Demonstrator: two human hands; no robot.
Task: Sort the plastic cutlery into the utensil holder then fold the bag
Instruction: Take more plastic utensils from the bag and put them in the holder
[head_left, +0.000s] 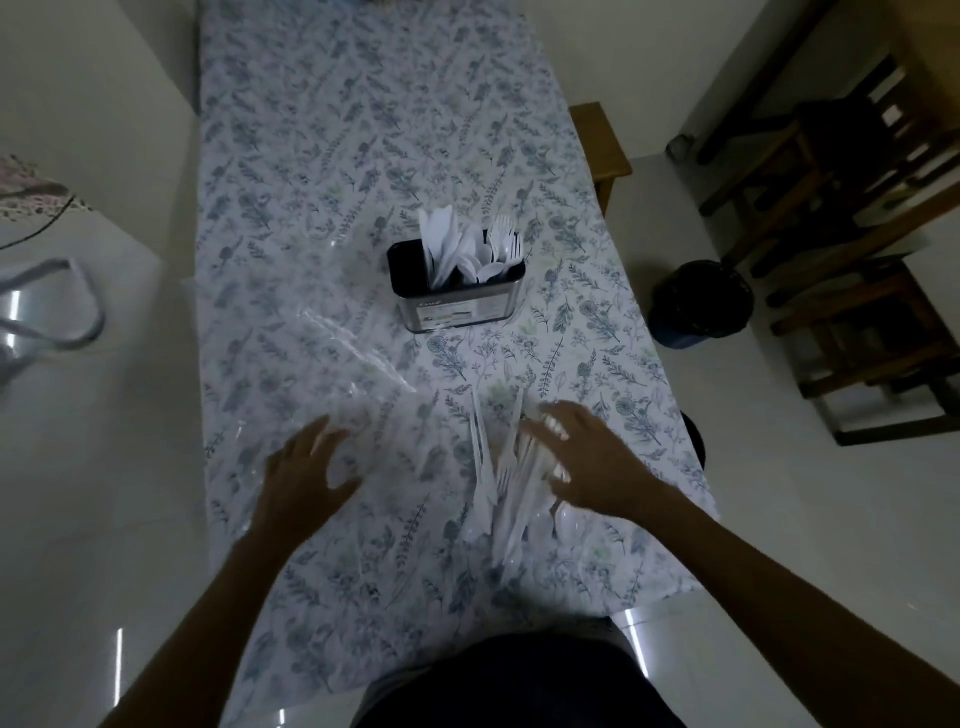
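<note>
Nearest: loose white plastic cutlery (506, 483) on floral-clothed table (363, 156), long axes toward black metal utensil holder (457, 283). Right hand (587, 462) just beside, fingers spread, empty. Left hand (304, 478) splayed on clear plastic bag (332, 374).

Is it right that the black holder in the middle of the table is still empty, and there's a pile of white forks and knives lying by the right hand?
Not quite. The head view shows the black holder already has white cutlery standing in it. The rest is right: a pile of white forks and knives lies on the table by the right hand.
</note>
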